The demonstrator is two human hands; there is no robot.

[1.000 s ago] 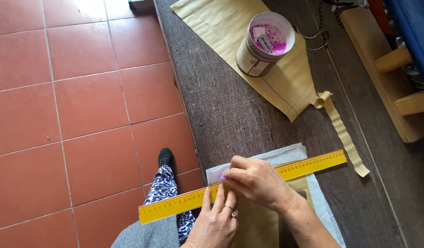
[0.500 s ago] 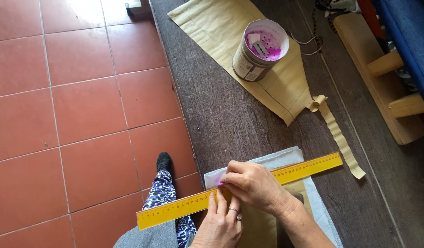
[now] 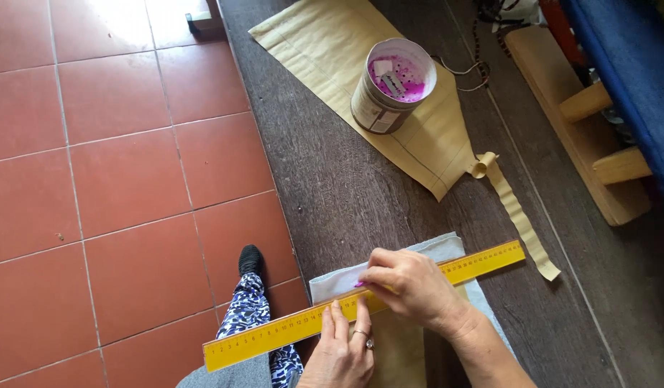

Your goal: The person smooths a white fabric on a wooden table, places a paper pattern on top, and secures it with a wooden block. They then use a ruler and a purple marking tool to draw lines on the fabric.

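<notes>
- The left hand [image 3: 340, 353] lies flat on the yellow ruler [image 3: 360, 305], fingers spread and open, gripping nothing. I take it the weight is there to stop the ruler slipping.
- The right hand [image 3: 411, 287] is curled shut over the ruler's far edge, pinching a small pink marker [image 3: 360, 284], chalk by the look of it. Only its tip shows past the fingers, touching the cloth just beside the ruler, so the straight edge seems to guide a line.
- The ruler runs slantwise across a grey cloth [image 3: 432, 251] at the near edge of a dark wooden table [image 3: 324, 179], one end overhanging the edge above the red floor tiles [image 3: 116, 179].
- Tan paper [image 3: 396, 352] lies under the hands on the cloth; how far it reaches I cannot tell, since the arms cover it.
- Further up the table lies a bigger paper pattern [image 3: 324, 50], with a tin [image 3: 391, 85] standing on it, likely as a weight. The tin's inside is stained pink and holds small bits I cannot make out.
- A curled paper strip [image 3: 519, 215] trails from the pattern's corner towards the ruler's far end, not touching it.
- A leg [image 3: 249, 316] in blue-and-white print, with a black sock, stands on the tiles beside the table.
- A wooden bench [image 3: 576, 144] sits off to the right, well apart from the work.
</notes>
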